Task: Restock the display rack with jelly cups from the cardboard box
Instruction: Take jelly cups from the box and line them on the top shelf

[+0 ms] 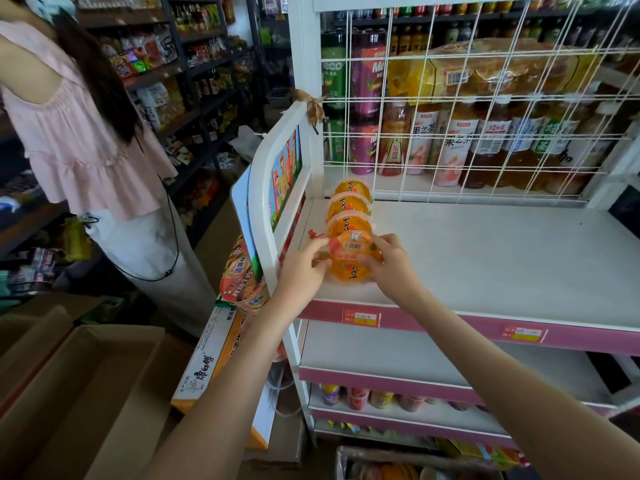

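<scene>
An orange jelly cup [351, 261] sits at the front left of the white top shelf [502, 258] of the display rack. My left hand [303, 271] pinches its left rim and my right hand [389, 263] grips its right side. Behind it, three more orange jelly cups [349, 206] stand in a row running back toward the wire grid. At the bottom edge, part of a box holding orange cups [391, 471] shows.
A person in a pink top [79, 133] stands at the left. Open cardboard boxes [86, 393] lie on the floor at lower left, beside a noodle carton [214, 368]. Lower rack shelves [398, 355] sit below. Bottled drinks [467, 147] stand behind the wire grid.
</scene>
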Demonstrator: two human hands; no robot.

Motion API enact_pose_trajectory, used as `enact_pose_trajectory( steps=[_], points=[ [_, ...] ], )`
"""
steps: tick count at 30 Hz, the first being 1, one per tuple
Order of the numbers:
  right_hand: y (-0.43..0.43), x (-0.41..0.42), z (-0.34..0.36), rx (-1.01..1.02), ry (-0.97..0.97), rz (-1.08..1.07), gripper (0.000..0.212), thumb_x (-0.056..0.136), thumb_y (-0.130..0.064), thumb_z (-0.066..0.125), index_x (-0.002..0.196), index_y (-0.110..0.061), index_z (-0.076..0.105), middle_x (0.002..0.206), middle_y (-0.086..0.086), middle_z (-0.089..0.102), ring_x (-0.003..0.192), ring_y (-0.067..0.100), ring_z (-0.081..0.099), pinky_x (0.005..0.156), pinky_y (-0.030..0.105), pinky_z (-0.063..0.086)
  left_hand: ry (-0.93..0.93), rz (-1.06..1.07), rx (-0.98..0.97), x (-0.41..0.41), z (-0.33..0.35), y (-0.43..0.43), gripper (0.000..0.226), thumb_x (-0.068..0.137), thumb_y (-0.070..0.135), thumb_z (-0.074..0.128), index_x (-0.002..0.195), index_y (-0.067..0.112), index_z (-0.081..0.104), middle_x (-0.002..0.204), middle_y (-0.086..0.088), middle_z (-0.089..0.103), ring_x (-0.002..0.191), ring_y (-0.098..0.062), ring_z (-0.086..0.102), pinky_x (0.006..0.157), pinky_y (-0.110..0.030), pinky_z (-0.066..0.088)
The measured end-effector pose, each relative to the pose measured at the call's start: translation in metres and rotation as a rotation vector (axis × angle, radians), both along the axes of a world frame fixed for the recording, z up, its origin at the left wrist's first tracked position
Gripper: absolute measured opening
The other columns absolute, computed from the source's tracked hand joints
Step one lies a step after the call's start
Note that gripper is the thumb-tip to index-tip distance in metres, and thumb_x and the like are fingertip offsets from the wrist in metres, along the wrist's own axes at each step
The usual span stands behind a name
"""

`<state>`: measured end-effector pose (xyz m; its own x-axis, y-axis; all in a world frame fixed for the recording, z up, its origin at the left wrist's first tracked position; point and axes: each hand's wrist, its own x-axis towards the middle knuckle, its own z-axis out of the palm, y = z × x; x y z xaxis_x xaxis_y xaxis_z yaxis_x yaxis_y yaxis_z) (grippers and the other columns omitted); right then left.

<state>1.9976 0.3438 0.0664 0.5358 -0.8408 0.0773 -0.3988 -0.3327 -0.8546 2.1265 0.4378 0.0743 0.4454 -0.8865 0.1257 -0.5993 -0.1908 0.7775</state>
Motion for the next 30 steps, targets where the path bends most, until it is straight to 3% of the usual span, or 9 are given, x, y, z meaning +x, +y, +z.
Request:
enact_pose_trajectory(
  steps=[3, 5, 9, 11, 14, 18, 22, 26, 30],
  points=[
    [0.000, -0.005, 0.007, -0.017, 0.063, 0.058, 0.047, 0.094, -0.019, 0.056, 0.139, -0.014, 0.044, 0.121, 0.007, 0.041, 0.103, 0.023, 0.054, 0.086, 0.033, 0.052, -0.009, 0.022, -0.067, -0.001, 0.001, 0.004, 0.035, 0.096, 0.009, 0.051, 0.129, 0.018, 0.056, 0.126, -0.003, 0.061, 0.120, -0.019, 0.054, 0.089, -0.020, 0.039],
    [-0.001, -0.011, 0.016, -0.147, 0.154, 0.121, 0.048, 0.089, -0.025, 0.064, 0.134, -0.019, 0.048, 0.115, 0.003, 0.045, 0.091, 0.018, 0.053, 0.077, 0.026, 0.047, -0.146, 0.019, -0.114, -0.001, 0.004, 0.005, 0.033, 0.097, 0.010, 0.050, 0.127, 0.020, 0.059, 0.118, -0.004, 0.065, 0.114, -0.020, 0.058, 0.087, -0.022, 0.043],
    [-0.001, -0.017, 0.035, -0.317, 0.254, 0.237, 0.056, 0.081, -0.025, 0.071, 0.132, -0.022, 0.048, 0.118, 0.001, 0.052, 0.098, 0.015, 0.050, 0.084, 0.024, 0.038, -0.411, -0.154, -0.103, -0.010, 0.020, -0.003, 0.036, 0.095, 0.010, 0.051, 0.128, 0.021, 0.060, 0.112, -0.011, 0.066, 0.102, -0.027, 0.061, 0.084, -0.031, 0.051],
    [-0.001, -0.016, 0.040, -0.369, 0.359, 0.287, 0.053, 0.084, -0.020, 0.067, 0.133, -0.022, 0.048, 0.123, 0.002, 0.055, 0.109, 0.021, 0.053, 0.089, 0.028, 0.041, -0.395, -0.193, -0.124, -0.017, 0.022, -0.007, 0.031, 0.095, 0.011, 0.051, 0.124, 0.017, 0.061, 0.112, -0.010, 0.066, 0.102, -0.027, 0.061, 0.080, -0.026, 0.048],
    [-0.004, -0.021, 0.040, -0.351, 0.458, 0.246, 0.048, 0.088, -0.021, 0.060, 0.134, -0.027, 0.051, 0.130, 0.003, 0.055, 0.111, 0.023, 0.054, 0.090, 0.032, 0.043, -0.222, -0.014, -0.033, -0.016, 0.016, -0.005, 0.037, 0.095, 0.032, 0.054, 0.127, 0.013, 0.052, 0.116, -0.005, 0.063, 0.103, -0.021, 0.061, 0.078, -0.023, 0.045],
    [-0.004, -0.031, 0.025, -0.149, 0.157, 0.058, 0.038, 0.090, -0.014, 0.059, 0.126, -0.025, 0.058, 0.122, 0.003, 0.056, 0.082, 0.022, 0.063, 0.074, 0.037, 0.056, -0.153, 0.000, 0.211, -0.017, 0.003, 0.003, 0.034, 0.096, 0.038, 0.050, 0.118, 0.013, 0.056, 0.111, 0.000, 0.066, 0.100, -0.018, 0.062, 0.072, -0.023, 0.041],
    [0.011, -0.025, 0.007, 0.010, -0.101, -0.025, 0.028, 0.095, -0.009, 0.051, 0.119, -0.024, 0.050, 0.110, 0.003, 0.042, 0.085, 0.023, 0.063, 0.052, 0.029, 0.058, -0.132, 0.126, 0.017, -0.018, 0.006, 0.002, 0.017, 0.099, 0.023, 0.047, 0.113, 0.016, 0.054, 0.106, -0.003, 0.066, 0.087, -0.019, 0.065, 0.064, -0.025, 0.051],
    [0.015, -0.011, 0.005, -0.085, -0.004, 0.019, 0.027, 0.091, -0.005, 0.053, 0.109, -0.020, 0.039, 0.105, 0.004, 0.048, 0.086, 0.024, 0.060, 0.068, 0.044, 0.058, -0.255, 0.164, -0.070, -0.009, 0.011, -0.001, 0.021, 0.101, 0.019, 0.042, 0.115, 0.017, 0.058, 0.110, 0.001, 0.067, 0.099, -0.019, 0.062, 0.056, -0.013, 0.032],
    [0.015, -0.003, 0.009, -0.263, 0.090, 0.027, 0.024, 0.094, -0.004, 0.048, 0.116, -0.009, 0.040, 0.111, 0.002, 0.040, 0.092, 0.023, 0.052, 0.078, 0.041, 0.053, -0.247, 0.179, -0.068, -0.001, 0.005, -0.006, 0.023, 0.101, 0.021, 0.042, 0.118, 0.019, 0.058, 0.109, -0.002, 0.068, 0.100, -0.022, 0.063, 0.067, -0.021, 0.042]
  ],
)
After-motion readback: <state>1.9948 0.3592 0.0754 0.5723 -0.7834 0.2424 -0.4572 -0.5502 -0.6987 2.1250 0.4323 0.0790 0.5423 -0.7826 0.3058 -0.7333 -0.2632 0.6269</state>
